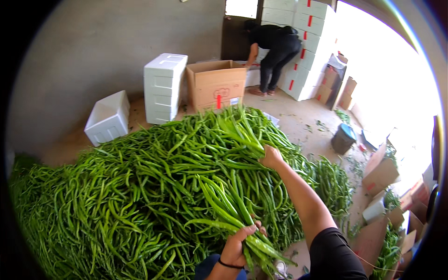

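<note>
A wide heap of long green chili peppers spreads in front of me. Low in the view, my left hand, with a dark band at its wrist, is closed round a bunch of green chili peppers; their ends fan out above and below the fist. Farther off, my right arm reaches over the heap. Its hand is closed on a second bunch of chili peppers, which points away toward the far side of the pile. The fingers of the right hand are partly hidden from view.
Beyond the heap stand an open cardboard box, stacked white foam boxes and a tilted white foam box. A person in black bends by the tall box stack. At right are a bucket and cardboard pieces.
</note>
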